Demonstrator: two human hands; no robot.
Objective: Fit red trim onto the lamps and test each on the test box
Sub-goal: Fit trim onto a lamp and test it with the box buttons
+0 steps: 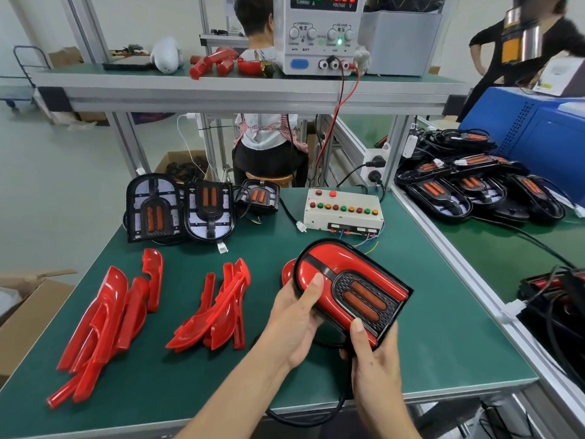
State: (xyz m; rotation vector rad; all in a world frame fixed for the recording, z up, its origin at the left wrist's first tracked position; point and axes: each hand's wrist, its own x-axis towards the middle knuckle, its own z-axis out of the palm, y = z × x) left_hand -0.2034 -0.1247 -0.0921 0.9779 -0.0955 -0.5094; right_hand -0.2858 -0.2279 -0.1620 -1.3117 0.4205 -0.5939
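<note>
I hold a lamp (348, 282) with red trim fitted, above the green table (443, 327). My left hand (294, 321) grips its left side, thumb on the red face. My right hand (370, 359) grips its near corner, thumb on top. The lamp's black cable hangs below the table's front edge. Two heaps of loose red trim lie on the left: a large heap (104, 324) and a smaller heap (218, 312). Three untrimmed black lamps (209, 205) stand at the back. The white test box (342, 210) with coloured buttons sits behind the held lamp.
A power supply (319, 36) on the upper shelf reads 12.00 V, with red and black leads running down. More black lamps (474, 185) pile on the right bench beside a blue machine (544, 137). A cardboard box (22, 312) stands at the left. A person sits behind the bench.
</note>
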